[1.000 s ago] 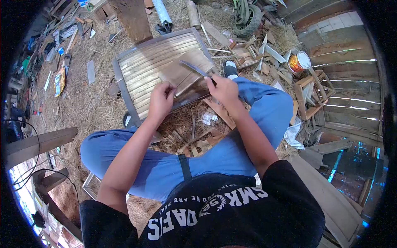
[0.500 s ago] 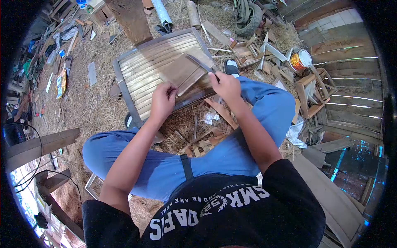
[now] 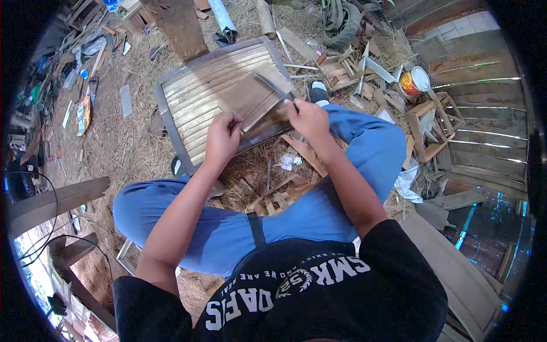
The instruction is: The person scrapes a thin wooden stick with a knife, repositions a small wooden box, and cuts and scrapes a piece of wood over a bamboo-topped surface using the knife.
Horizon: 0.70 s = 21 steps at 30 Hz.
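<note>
In my right hand [image 3: 310, 121] is a knife [image 3: 273, 86], its dark blade pointing up and left over a thin brown board [image 3: 246, 96]. My left hand [image 3: 224, 135] is closed at the board's near left corner, fingers pinched on its edge. A narrow strip along the board's near side [image 3: 265, 114] runs from the left fingers toward the right hand. Beneath the board lies a slatted wooden panel with a dark frame [image 3: 162, 102], set as a low work surface in front of my crossed legs.
A wooden post [image 3: 179, 31] stands at the panel's far edge. Wood scraps [image 3: 336, 68], a wheel [image 3: 342, 25] and a paint bucket [image 3: 414, 81] lie to the right. Straw, a saw [image 3: 93, 86] and a yellow packet [image 3: 84, 115] are on the left floor.
My right hand has shifted slightly left and down with the knife. My left hand stays at the board's corner, almost unmoved.
</note>
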Motion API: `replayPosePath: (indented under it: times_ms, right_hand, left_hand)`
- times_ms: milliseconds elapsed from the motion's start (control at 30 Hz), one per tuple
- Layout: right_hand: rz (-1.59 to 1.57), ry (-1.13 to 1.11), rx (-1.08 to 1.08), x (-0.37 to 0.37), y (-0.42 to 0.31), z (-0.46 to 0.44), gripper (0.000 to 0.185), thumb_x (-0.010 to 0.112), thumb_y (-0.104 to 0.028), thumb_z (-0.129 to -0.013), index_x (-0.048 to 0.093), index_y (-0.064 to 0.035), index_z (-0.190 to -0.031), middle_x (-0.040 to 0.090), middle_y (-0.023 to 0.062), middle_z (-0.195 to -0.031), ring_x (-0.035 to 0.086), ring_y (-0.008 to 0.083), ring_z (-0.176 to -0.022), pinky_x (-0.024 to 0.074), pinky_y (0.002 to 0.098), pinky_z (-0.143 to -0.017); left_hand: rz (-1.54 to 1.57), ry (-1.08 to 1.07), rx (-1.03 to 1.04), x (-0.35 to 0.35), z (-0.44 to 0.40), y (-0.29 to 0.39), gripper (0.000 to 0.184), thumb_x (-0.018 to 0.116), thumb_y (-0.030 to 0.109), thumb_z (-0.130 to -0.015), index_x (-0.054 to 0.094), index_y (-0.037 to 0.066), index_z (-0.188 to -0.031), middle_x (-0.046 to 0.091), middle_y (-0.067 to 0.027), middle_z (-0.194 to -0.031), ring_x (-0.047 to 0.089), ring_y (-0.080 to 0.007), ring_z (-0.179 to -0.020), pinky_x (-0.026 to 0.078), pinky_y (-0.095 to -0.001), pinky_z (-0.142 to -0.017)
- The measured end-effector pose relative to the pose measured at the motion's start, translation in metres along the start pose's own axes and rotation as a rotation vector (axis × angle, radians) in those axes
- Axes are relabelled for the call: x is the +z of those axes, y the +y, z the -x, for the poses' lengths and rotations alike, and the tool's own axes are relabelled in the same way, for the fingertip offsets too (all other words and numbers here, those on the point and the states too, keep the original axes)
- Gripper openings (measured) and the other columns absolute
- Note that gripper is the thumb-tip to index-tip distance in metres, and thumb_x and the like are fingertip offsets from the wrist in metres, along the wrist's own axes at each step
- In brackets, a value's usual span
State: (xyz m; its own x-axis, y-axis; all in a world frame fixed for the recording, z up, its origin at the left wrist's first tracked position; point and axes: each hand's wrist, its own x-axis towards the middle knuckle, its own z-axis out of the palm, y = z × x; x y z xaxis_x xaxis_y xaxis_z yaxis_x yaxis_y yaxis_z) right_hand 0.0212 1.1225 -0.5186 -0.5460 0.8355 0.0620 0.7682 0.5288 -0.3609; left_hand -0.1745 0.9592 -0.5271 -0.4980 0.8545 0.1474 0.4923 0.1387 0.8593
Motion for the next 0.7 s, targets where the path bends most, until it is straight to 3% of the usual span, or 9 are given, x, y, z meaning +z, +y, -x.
replayPosePath:
  times_ms: [67,133,200,267,333,533,600,633,700]
  right_hand:
    - [0.014,0.003,-0.267,0.003,-0.012,0.015,0.044,0.057,-0.049,-0.100,0.066,-0.0107,-0.079,0.067,0.0170,-0.067,0.068,0.0399,-0.063,0.0520,0.0531,-0.056]
    - [-0.024,0.031,-0.202,0.001,-0.007,0.010,0.043,0.058,-0.048,-0.099,0.065,-0.0110,-0.079,0.066,0.0166,-0.066,0.067,0.0398,-0.062,0.0519,0.0531,-0.056]
    - [-0.096,0.074,-0.085,-0.003,-0.005,0.003,0.042,0.059,-0.047,-0.099,0.065,-0.0115,-0.078,0.064,0.0157,-0.063,0.067,0.0394,-0.061,0.0519,0.0529,-0.056]
    - [-0.012,0.023,-0.037,-0.001,-0.016,0.005,0.041,0.059,-0.046,-0.099,0.065,-0.0114,-0.077,0.063,0.0155,-0.062,0.066,0.0389,-0.060,0.0521,0.0518,-0.057]
    - [-0.002,-0.057,-0.332,-0.004,-0.024,0.021,0.042,0.059,-0.047,-0.100,0.065,-0.0112,-0.078,0.063,0.0155,-0.062,0.067,0.0389,-0.060,0.0522,0.0523,-0.056]
    - [-0.046,0.055,-0.152,0.008,-0.010,0.008,0.045,0.056,-0.050,-0.099,0.066,-0.0118,-0.078,0.065,0.0157,-0.062,0.067,0.0404,-0.059,0.0515,0.0550,-0.054]
    - [0.015,-0.035,-0.274,0.004,-0.016,0.017,0.044,0.056,-0.050,-0.100,0.067,-0.0120,-0.078,0.067,0.0159,-0.065,0.068,0.0400,-0.061,0.0527,0.0542,-0.054]
    - [-0.018,-0.017,-0.113,-0.001,-0.010,0.008,0.046,0.052,-0.050,-0.102,0.070,-0.0124,-0.084,0.068,0.0172,-0.070,0.068,0.0411,-0.066,0.0529,0.0523,-0.058]
    - [-0.003,-0.060,-0.059,-0.003,-0.004,-0.007,0.044,0.052,-0.051,-0.102,0.071,-0.0138,-0.086,0.068,0.0171,-0.070,0.068,0.0413,-0.066,0.0529,0.0522,-0.058]
  left_hand:
    - [0.020,-0.009,-0.016,-0.001,0.001,0.003,0.007,0.070,0.001,-0.087,0.067,-0.003,-0.092,0.063,-0.0176,-0.084,0.064,-0.0282,-0.074,0.052,-0.0376,-0.070]
    - [0.040,-0.017,-0.029,-0.001,-0.001,0.001,0.008,0.070,0.001,-0.087,0.067,-0.003,-0.092,0.063,-0.0176,-0.084,0.065,-0.0281,-0.075,0.053,-0.0371,-0.071]
    - [0.028,-0.045,-0.064,-0.001,-0.001,-0.003,0.009,0.070,0.003,-0.091,0.069,-0.002,-0.098,0.067,-0.0130,-0.086,0.064,-0.0194,-0.074,0.052,-0.0323,-0.071]
    - [0.063,-0.039,-0.093,0.000,0.001,-0.001,0.009,0.070,0.005,-0.091,0.069,-0.002,-0.097,0.068,-0.0122,-0.085,0.063,-0.0176,-0.073,0.052,-0.0313,-0.071]
    - [0.098,-0.046,-0.114,0.001,-0.002,0.002,0.009,0.071,0.006,-0.092,0.070,-0.002,-0.096,0.068,-0.0114,-0.084,0.062,-0.0159,-0.073,0.052,-0.0304,-0.070]
    - [0.141,-0.061,-0.217,0.003,-0.005,-0.017,0.010,0.074,0.003,-0.088,0.066,-0.001,-0.093,0.067,-0.0076,-0.077,0.061,-0.0134,-0.064,0.051,-0.0295,-0.061]
    - [0.289,-0.048,-0.288,0.000,-0.005,-0.015,0.018,0.076,0.004,-0.088,0.059,0.001,-0.093,0.062,-0.0037,-0.071,0.055,-0.0093,-0.060,0.047,-0.0267,-0.055]
    - [0.287,-0.049,-0.286,-0.001,-0.006,-0.017,0.018,0.076,0.004,-0.088,0.059,0.001,-0.093,0.062,-0.0037,-0.071,0.055,-0.0093,-0.060,0.047,-0.0267,-0.055]
    - [0.271,-0.086,-0.279,-0.003,-0.007,-0.020,0.025,0.077,0.006,-0.088,0.053,0.003,-0.095,0.059,-0.0008,-0.070,0.052,-0.0068,-0.057,0.044,-0.0247,-0.052]
